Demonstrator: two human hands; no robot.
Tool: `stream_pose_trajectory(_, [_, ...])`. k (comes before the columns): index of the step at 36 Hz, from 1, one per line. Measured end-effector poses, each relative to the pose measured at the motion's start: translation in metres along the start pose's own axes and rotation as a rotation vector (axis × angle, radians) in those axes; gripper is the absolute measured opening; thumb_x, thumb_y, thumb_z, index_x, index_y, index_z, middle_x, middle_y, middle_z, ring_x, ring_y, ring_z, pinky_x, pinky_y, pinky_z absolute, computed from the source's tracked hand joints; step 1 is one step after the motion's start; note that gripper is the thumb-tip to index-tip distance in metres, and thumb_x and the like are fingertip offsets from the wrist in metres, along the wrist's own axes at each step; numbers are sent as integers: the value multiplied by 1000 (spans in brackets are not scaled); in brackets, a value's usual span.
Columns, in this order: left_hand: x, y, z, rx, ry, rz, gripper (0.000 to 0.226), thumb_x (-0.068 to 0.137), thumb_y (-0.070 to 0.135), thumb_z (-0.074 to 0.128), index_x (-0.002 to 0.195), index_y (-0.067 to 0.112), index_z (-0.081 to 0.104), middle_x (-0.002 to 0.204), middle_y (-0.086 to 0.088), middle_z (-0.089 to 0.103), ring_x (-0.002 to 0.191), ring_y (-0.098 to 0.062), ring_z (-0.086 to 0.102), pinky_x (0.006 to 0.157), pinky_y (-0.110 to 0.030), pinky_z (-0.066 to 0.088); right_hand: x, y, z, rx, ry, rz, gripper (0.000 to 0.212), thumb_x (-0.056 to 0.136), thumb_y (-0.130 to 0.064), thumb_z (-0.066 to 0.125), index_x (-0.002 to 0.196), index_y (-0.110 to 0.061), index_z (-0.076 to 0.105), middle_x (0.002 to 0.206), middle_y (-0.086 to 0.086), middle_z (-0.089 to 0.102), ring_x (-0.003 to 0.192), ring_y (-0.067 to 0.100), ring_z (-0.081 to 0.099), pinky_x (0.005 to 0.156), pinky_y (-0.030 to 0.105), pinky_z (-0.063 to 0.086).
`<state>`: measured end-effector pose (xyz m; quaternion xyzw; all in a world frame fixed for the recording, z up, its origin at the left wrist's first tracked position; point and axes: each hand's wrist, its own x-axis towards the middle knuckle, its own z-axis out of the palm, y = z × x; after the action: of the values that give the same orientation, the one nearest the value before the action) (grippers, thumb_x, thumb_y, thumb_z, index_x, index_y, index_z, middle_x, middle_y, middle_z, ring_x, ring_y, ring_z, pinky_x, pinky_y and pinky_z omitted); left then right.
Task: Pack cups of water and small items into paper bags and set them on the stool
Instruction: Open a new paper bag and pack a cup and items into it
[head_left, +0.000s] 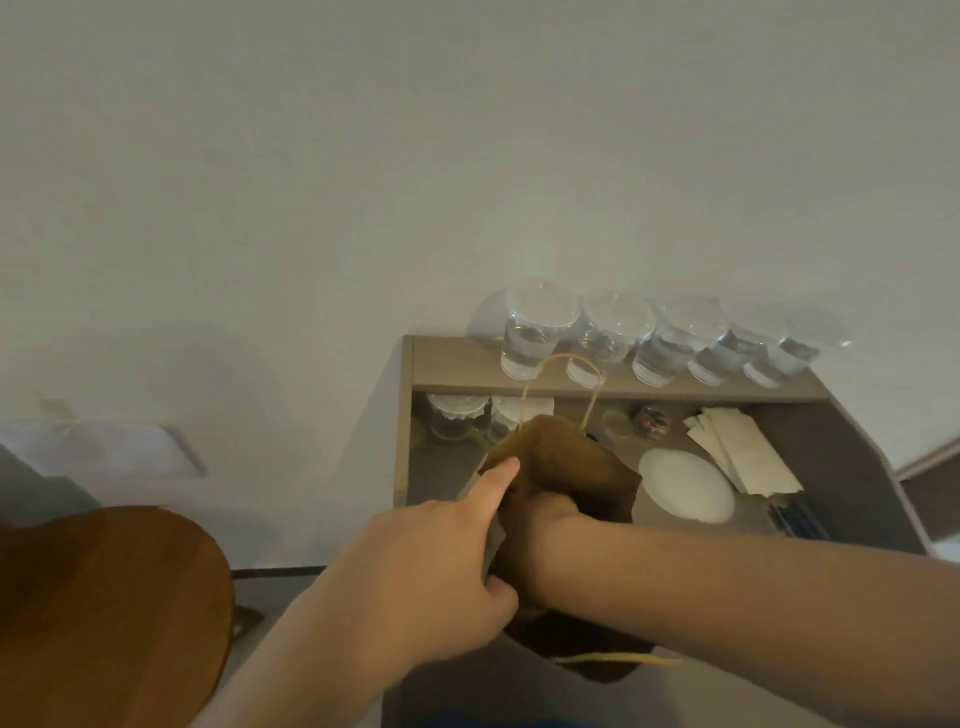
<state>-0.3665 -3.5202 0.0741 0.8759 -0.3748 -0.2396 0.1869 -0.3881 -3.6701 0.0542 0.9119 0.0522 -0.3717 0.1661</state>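
1. The brown paper bag (587, 467) stands open in the low part of a grey box-shaped shelf (408, 415), right in front of the person. Its paper looks thin and crinkly.
2. A thin string handle (563, 364) makes a tall loop on the far side of the bag.
3. The left hand (441, 561) holds the near edge of the bag. Its thumb pinches the paper, and one finger lies straight along the bag's side.
4. The right hand (550, 512) is pushed down inside the bag up to the wrist. I cannot tell if it holds anything.
5. Five clear plastic cups (670, 343) of water stand in a row on the shelf's top ledge, against the wall.
6. Just beside the bag lie a smooth white round disc (685, 491) and flat folded cream paper napkins (743, 449).
7. A round brown wooden stool (104, 597) sits to the left, apart from the shelf.
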Motion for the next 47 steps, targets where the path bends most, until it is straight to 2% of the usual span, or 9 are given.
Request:
stream_pose_trajectory(4, [0,-1,-8,1,18,14,96,92,48,61,155,61,-10,78,18,48,75,-5,55,69,-19,41,-14,5,-10,2,-78,-73,62,102,-42,60,158,-27,38,150,9,49,135,36,51,112,58,45])
stream_pose_trajectory(9, [-1,-2,-16,23,107,40,81,92,55,62,157,57,12,71,19,49,71,-5,55,70,-15,41,-59,33,-16,392,186,19,29,107,-44,49,117,-23,65,99,-5,67,92,16,65,89,35,56])
stream_pose_trajectory(12, [1,-1,-24,39,150,51,71,91,64,58,153,58,23,68,16,50,76,-7,60,68,-17,43,-90,55,-25,486,331,44,43,107,-59,42,98,-24,67,86,-8,64,82,9,61,72,26,49])
stream_pose_trajectory(19, [7,13,-40,27,247,108,53,96,62,55,145,60,36,72,13,61,74,3,60,59,-13,40,-137,120,-8,978,571,151,73,39,-84,85,81,-30,60,70,-10,59,58,2,46,59,26,43])
stream_pose_trajectory(24, [14,35,-50,32,369,237,46,98,51,56,143,54,47,81,14,54,84,-1,55,64,-17,45,-130,149,31,1107,897,218,60,76,-66,78,71,-15,47,58,3,48,55,12,42,59,25,42])
stream_pose_trajectory(28, [29,54,-53,-6,401,314,36,98,43,56,133,47,59,94,23,54,94,0,57,74,-13,46,-119,166,59,1131,554,223,78,57,-83,83,79,-15,54,71,9,62,63,23,53,66,39,49])
stream_pose_trajectory(33, [46,73,-54,11,305,344,35,97,48,54,131,49,61,103,31,58,105,8,56,82,-14,48,-105,173,89,1472,907,507,57,105,-46,54,70,-1,54,71,17,70,55,16,56,66,41,54])
stream_pose_trajectory(36, [48,86,-60,-26,287,356,31,97,48,56,127,54,61,107,30,62,106,9,56,81,-17,48,-103,185,114,1572,780,578,57,109,-48,41,76,-7,62,73,12,71,68,20,66,67,36,53])
stream_pose_trajectory(47, [68,126,-47,-62,259,350,43,80,66,49,120,59,64,113,40,64,108,15,59,87,-21,50,-61,227,298,1279,356,908,33,98,-43,60,127,-27,63,107,-6,69,97,16,68,89,39,60])
